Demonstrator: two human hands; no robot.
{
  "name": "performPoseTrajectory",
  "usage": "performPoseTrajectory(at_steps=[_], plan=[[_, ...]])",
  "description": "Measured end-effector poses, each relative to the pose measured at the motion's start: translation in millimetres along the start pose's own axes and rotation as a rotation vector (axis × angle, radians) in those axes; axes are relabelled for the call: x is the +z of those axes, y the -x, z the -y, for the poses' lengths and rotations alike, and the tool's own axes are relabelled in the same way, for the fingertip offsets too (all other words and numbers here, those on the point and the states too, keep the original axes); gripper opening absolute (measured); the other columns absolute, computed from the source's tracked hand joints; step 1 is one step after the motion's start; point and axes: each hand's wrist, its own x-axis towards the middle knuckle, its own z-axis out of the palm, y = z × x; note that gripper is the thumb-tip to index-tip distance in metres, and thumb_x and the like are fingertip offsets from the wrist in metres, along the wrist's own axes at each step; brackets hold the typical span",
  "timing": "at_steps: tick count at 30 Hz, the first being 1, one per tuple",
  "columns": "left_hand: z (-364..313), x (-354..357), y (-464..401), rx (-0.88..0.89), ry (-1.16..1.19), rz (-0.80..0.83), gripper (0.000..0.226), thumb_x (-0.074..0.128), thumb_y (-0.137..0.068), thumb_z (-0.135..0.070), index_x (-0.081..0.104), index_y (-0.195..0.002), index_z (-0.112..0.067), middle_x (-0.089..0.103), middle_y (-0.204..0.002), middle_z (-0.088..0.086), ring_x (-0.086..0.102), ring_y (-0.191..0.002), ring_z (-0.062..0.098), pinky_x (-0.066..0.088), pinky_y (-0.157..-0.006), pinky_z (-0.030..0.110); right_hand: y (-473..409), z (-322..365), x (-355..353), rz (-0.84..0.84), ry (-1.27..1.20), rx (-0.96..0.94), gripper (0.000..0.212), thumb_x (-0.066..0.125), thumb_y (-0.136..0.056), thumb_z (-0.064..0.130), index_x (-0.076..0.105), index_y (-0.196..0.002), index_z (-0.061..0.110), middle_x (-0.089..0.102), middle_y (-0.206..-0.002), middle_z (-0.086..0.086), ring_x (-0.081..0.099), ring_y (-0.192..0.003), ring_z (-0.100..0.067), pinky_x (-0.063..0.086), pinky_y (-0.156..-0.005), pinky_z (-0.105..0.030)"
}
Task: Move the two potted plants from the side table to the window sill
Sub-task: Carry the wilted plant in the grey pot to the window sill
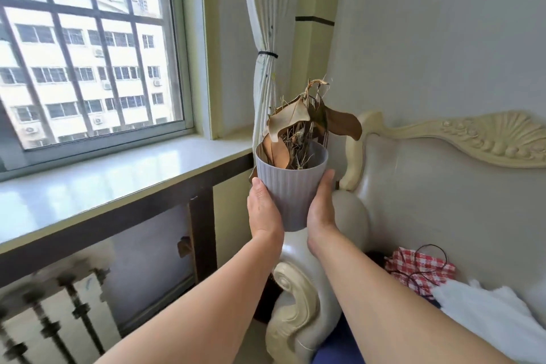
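Left hand (263, 206) and right hand (321, 206) clasp grey ribbed pot (291, 189) from both sides, fingers hidden behind it. Pot upright in air, off right end of window sill (97, 183), above sofa arm (298, 284). Dry brown leaves (298, 121) droop. Soil not visible. Radiator (56, 313) blurred. Tied curtain (266, 38) behind.

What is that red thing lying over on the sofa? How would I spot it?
Start at the cream sofa with the carved shell-pattern backrest. On its seat, right of the pale ribbed pot, lies a crumpled red-and-white checked cloth with a thin dark cord looped over it. Beside it lies plain white fabric; only this one is checked.
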Motion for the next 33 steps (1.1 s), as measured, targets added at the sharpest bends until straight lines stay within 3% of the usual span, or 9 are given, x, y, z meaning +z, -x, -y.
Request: performPoseTrajectory(at_steps=[5, 8, 11, 14, 15, 19, 24, 27, 33], plan=[[-23, -29, -29, 0.056, 0.023, -0.092, 0.06, 0.018, -0.094, -0.056, 0.037, -0.14, -0.023, 0.044, -0.138, 0.0, 0.041, -0.12, 0.014, 0.031, -0.109, 0.038, -11, 4, 49, 0.128, 0.043, -0.017, 0.059, 0.018, -0.083, 0.075, 0.043, -0.115, 0.032, 0.057, -0.11, -0.001, 0.056, -0.093, -0.012, 0.043, -0.071, -0.026], [-35, -55, -44, 0.07, 0.04, -0.155, 0.059, 0.019, -0.094, -0.056, 0.039, -0.139, -0.023, 0.045, -0.14, 0.002, 0.042, -0.127, 0.02, 0.031, -0.112, 0.045, -14, -2, 83, 0.175, 0.055, 0.003, 0.065, 0.02, -0.083, 0.075, 0.045, -0.118, 0.026, 0.058, -0.114, -0.003, 0.057, -0.097, -0.015, 0.046, -0.081, -0.029], [-45, -89, -59, 0.096, 0.077, -0.204, 0.06, 0.019, -0.093, -0.058, 0.041, -0.136, -0.023, 0.047, -0.137, 0.001, 0.044, -0.123, 0.019, 0.035, -0.107, 0.039, -10, -8, 123, 0.228, 0.05, 0.031, 0.068, 0.024, -0.084, 0.073, 0.047, -0.128, 0.026, 0.056, -0.125, -0.003, 0.056, -0.113, -0.021, 0.043, -0.102, -0.04], [-59, -125, -76, 0.129, 0.089, -0.255, 0.058, 0.019, -0.093, -0.058, 0.043, -0.134, -0.024, 0.048, -0.129, -0.001, 0.045, -0.113, 0.015, 0.035, -0.093, 0.032, -2, -12, 165, 0.26, 0.056, -0.011, 0.037, 0.024, -0.089, 0.067, 0.046, -0.098, 0.039, 0.055, -0.106, 0.005, 0.053, -0.098, -0.014, 0.041, -0.089, -0.033], [-64, -139, -83, 0.136, 0.083, -0.273, 0.059, 0.019, -0.093, -0.059, 0.042, -0.135, -0.024, 0.048, -0.13, -0.002, 0.045, -0.114, 0.015, 0.035, -0.094, 0.032, 1, -14, 180, 0.283, 0.063, -0.012, 0.039, 0.023, -0.088, 0.068, 0.047, -0.099, 0.04, 0.054, -0.106, 0.006, 0.052, -0.1, -0.014, 0.04, -0.089, -0.034], [-83, -195, -109, 0.146, 0.046, -0.343, 0.061, 0.019, -0.093, -0.059, 0.039, -0.141, -0.025, 0.043, -0.143, 0.0, 0.041, -0.13, 0.019, 0.031, -0.111, 0.041, 14, -28, 243, 0.411, 0.066, -0.001, 0.079, 0.013, -0.083, 0.075, 0.046, -0.135, 0.026, 0.055, -0.135, -0.004, 0.054, -0.12, -0.022, 0.042, -0.106, -0.044], [-105, -272, -143, 0.192, 0.032, -0.378, 0.058, 0.019, -0.094, -0.056, 0.046, -0.134, -0.023, 0.048, -0.139, 0.001, 0.044, -0.126, 0.018, 0.031, -0.111, 0.04, 32, -48, 324, 0.431, 0.031, 0.037, 0.081, 0.015, -0.083, 0.075, 0.042, -0.142, 0.027, 0.047, -0.145, -0.006, 0.046, -0.131, -0.025, 0.035, -0.111, -0.049], [-116, -318, -160, 0.205, 0.044, -0.403, 0.056, 0.02, -0.094, -0.056, 0.05, -0.127, -0.022, 0.052, -0.133, 0.001, 0.046, -0.125, 0.02, 0.034, -0.108, 0.04, 45, -61, 369, 0.466, 0.032, 0.053, 0.08, 0.016, -0.083, 0.075, 0.044, -0.14, 0.025, 0.049, -0.143, -0.006, 0.048, -0.128, -0.024, 0.037, -0.11, -0.047], [-131, -390, -188, 0.184, 0.064, -0.447, 0.059, 0.023, -0.093, -0.058, 0.047, -0.133, -0.021, 0.049, -0.139, 0.003, 0.045, -0.126, 0.021, 0.034, -0.11, 0.044, 60, -86, 443, 0.532, 0.013, 0.073, 0.079, 0.016, -0.084, 0.074, 0.043, -0.142, 0.026, 0.045, -0.146, -0.005, 0.046, -0.13, -0.025, 0.038, -0.109, -0.046]])
